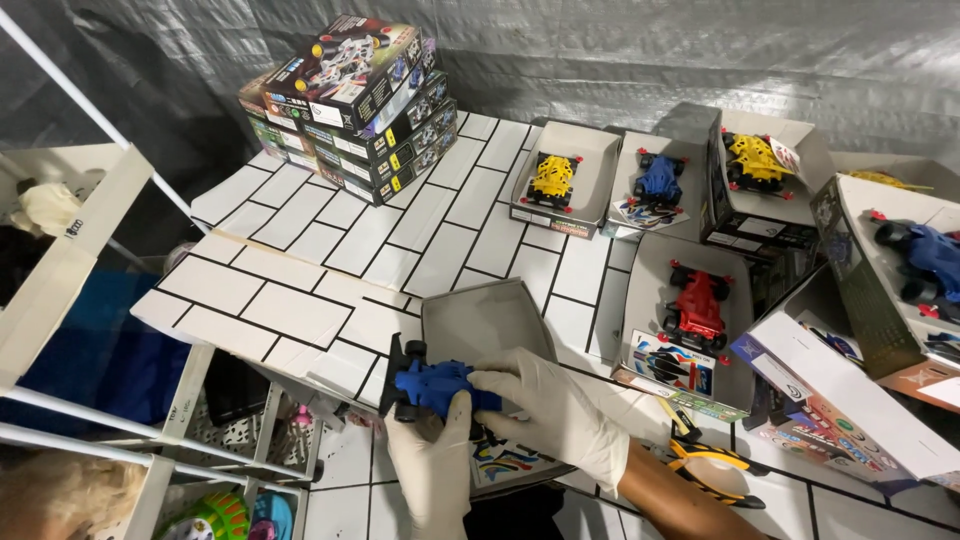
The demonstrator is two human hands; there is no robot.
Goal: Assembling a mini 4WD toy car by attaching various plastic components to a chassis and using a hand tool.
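Both my hands wear white gloves. My left hand (pixel 437 462) and my right hand (pixel 553 407) together grip a blue toy race car (pixel 432 384) with black wheels, held over the near end of an open grey cardboard box (pixel 485 318). A sticker sheet (pixel 505 464) lies under my hands at the box's front edge. The car's rear part is hidden by my right fingers.
Open boxes hold a yellow car (pixel 552 177), a blue car (pixel 659 179), another yellow car (pixel 756 159), a red car (pixel 697 307) and a blue car (pixel 930 258). Stacked closed boxes (pixel 352 100) stand at the back left. Yellow cutters (pixel 705 462) lie right of my arm. A white rack (pixel 150 440) stands at left.
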